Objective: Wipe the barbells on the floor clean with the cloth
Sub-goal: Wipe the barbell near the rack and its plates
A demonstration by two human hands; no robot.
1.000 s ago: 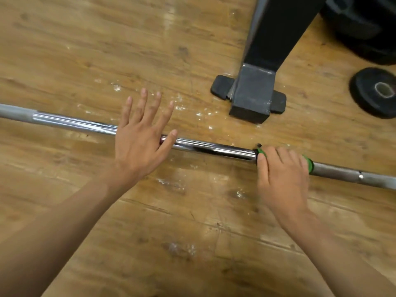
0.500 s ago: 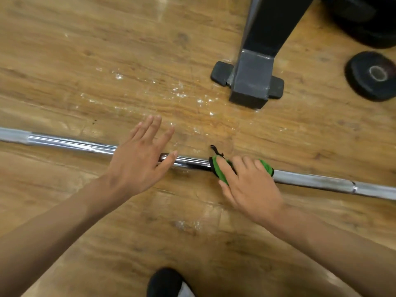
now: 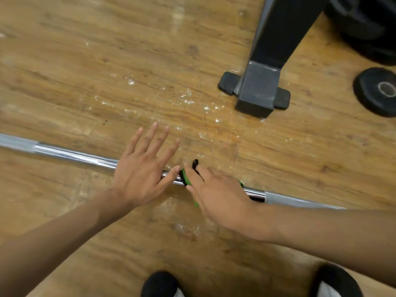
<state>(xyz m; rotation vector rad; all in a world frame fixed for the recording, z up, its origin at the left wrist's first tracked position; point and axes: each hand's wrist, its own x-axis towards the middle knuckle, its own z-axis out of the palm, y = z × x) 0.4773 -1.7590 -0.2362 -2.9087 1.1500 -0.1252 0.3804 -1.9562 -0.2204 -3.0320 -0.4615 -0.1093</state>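
Note:
A chrome barbell bar (image 3: 75, 156) lies across the wooden floor from the left edge to the right, where my right forearm covers it. My left hand (image 3: 142, 168) presses flat on the bar with its fingers spread. Just right of it, my right hand (image 3: 218, 192) grips a green cloth (image 3: 186, 179) wrapped round the bar; only the cloth's edges and a black tag show. The thumb of my left hand nearly touches the cloth.
A black steel rack foot (image 3: 257, 93) with rubber pads stands beyond the bar. A small black weight plate (image 3: 377, 91) lies at the right edge, larger plates (image 3: 368, 24) in the far corner. White scuffs mark the floor. My two shoes (image 3: 160, 284) show at the bottom.
My right hand has slid the cloth leftward along the bar, from well right of my left hand to right beside it. My left hand stays flat on the bar.

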